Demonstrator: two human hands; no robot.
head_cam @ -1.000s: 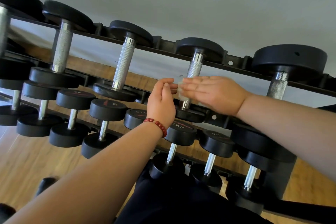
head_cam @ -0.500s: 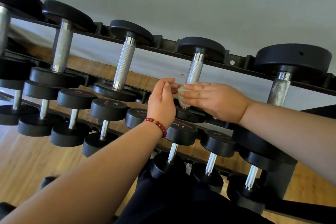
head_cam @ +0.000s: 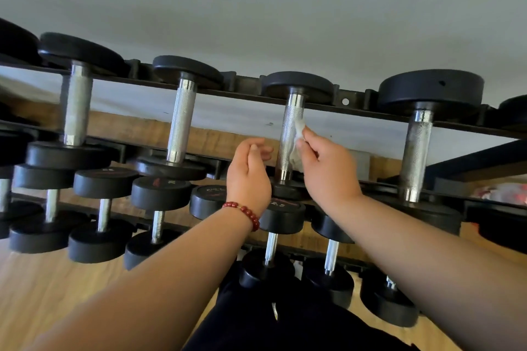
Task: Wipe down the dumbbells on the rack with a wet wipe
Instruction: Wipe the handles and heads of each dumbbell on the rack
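The right hand [head_cam: 328, 171] pinches a white wipe [head_cam: 299, 134] between thumb and fingertips and presses it against the right side of a dumbbell [head_cam: 286, 148] handle. The wipe lies crumpled along the upper half of that knurled steel handle. This dumbbell sits on the top tier of the rack [head_cam: 248, 89], third of the four fully seen in that row, with its far head resting on the back rail. Its near head is partly hidden behind both hands.

The left hand [head_cam: 249, 177] hovers just left of the same handle, apart from it. Its fingers are loosely curled with the thumb near the index finger, and it holds nothing. A red bead bracelet [head_cam: 245, 213] circles the left wrist.

To the left on the top tier stand a slimmer dumbbell [head_cam: 182, 122] and a thicker dumbbell [head_cam: 76, 105]. To the right sits a larger dumbbell [head_cam: 417, 151] with a dull, stained handle. Smaller dumbbells fill the lower tier [head_cam: 104, 215]. Below lies a wooden floor [head_cam: 42, 293], and a grey wall [head_cam: 256, 8] rises behind the rack.
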